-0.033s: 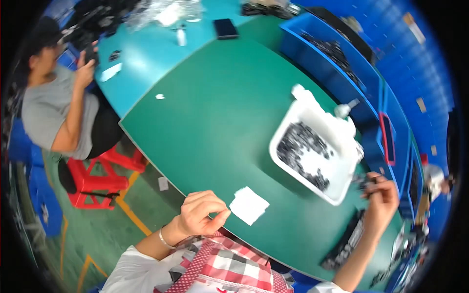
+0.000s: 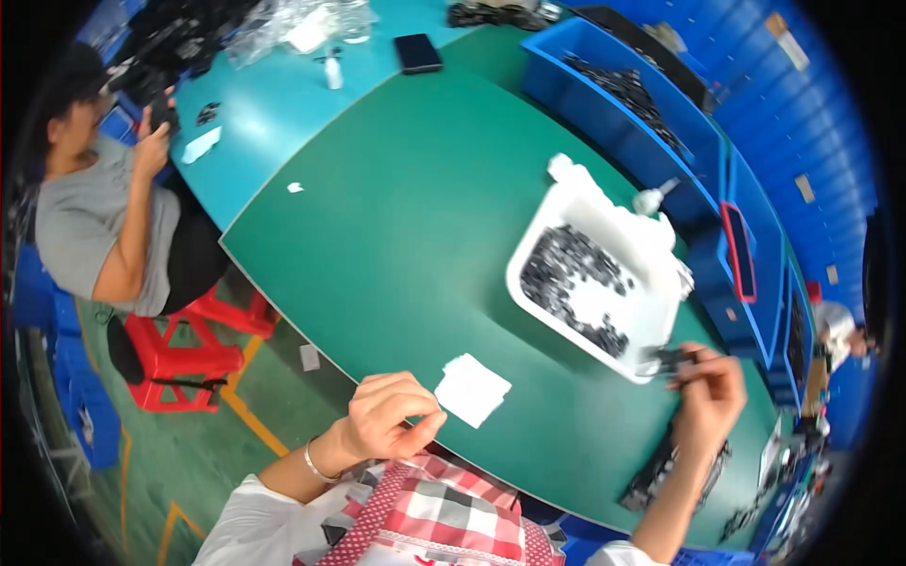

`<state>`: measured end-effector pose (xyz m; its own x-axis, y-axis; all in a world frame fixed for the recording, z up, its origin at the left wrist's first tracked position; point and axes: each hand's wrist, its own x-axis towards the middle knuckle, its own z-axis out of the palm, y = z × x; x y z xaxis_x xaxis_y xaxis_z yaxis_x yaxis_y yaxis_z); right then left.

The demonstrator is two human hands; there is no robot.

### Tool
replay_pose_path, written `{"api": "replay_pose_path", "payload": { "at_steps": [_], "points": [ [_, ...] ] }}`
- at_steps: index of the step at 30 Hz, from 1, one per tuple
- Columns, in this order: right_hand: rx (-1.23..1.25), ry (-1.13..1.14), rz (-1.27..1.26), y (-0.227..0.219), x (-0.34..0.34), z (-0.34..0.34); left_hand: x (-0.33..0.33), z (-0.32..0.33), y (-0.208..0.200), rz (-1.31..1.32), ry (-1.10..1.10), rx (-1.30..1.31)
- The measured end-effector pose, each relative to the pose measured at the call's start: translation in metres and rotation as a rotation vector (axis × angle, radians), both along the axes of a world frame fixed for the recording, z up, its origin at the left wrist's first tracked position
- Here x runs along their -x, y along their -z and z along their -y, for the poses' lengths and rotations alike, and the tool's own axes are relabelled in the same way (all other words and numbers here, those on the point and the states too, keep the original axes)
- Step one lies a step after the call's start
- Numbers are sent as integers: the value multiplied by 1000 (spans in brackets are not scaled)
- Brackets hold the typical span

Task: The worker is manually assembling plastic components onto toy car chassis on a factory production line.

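Worktop (image 2: 396,245) dark green; the adjoining one beyond it teal. White tub (image 2: 604,283) on the green worktop holds small black parts. White cloth square (image 2: 472,389) near that tub. Blue bins (image 2: 613,85) behind the tub. Red stool (image 2: 189,354) left of the green worktop. Apron (image 2: 444,514) red-white check. Silver bracelet (image 2: 316,462).

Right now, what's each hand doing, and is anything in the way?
Right hand pinching small black part by white tub. Left hand loosely curled, empty, beside white cloth. Nothing between them.
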<state>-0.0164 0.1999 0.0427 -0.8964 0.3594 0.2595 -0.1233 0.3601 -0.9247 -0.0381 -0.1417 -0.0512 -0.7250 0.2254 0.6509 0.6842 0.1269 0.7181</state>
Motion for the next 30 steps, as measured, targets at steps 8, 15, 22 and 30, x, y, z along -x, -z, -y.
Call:
{"api": "replay_pose_path", "payload": {
  "at_steps": [8, 15, 22, 30],
  "points": [
    [-438, 84, 200, 77, -92, 35, -14, -70, -14, -27, 484, 276],
    [770, 124, 154, 76, -97, 25, -1, -124, -41, -17, 502, 298],
    [835, -29, -16, 63, -92, 50, 1, -148, -46, 476, 777, 382],
    [1262, 55, 4, 83, -100, 71, -17, -131, -27, 695, 776, 126]
  ]
}}
